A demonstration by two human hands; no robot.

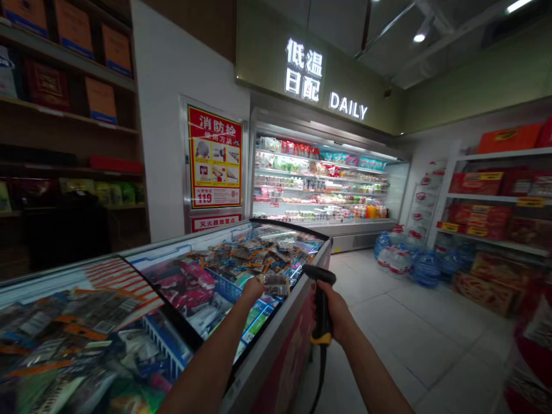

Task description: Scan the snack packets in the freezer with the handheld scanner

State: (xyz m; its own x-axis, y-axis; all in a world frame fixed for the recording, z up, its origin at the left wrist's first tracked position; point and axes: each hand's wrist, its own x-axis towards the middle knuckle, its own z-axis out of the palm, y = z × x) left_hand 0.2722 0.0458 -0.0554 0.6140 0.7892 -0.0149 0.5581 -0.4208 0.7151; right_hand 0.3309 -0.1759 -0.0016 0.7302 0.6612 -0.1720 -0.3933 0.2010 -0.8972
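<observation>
My right hand (pixel 336 313) is wrapped round the grip of a black and yellow barcode scanner (pixel 321 305); its head is level with my left hand and its cable hangs down. My left hand (pixel 253 289) is closed on the edge of a small snack packet (pixel 276 285), above the near rim of the chest freezer (pixel 282 322). Part of the left fingers is hidden. Many flat packets with orange edges (pixel 259 253) lie on the freezer's glass top behind my left hand.
More packets (pixel 81 322) are piled at the left. Blue baskets (pixel 224 283) and pink bags (pixel 185 284) show within the freezer. A lit refrigerated shelf (pixel 319 190) stands at the back. Water jugs (pixel 425 269) and boxes (pixel 487 276) line the floor at the right.
</observation>
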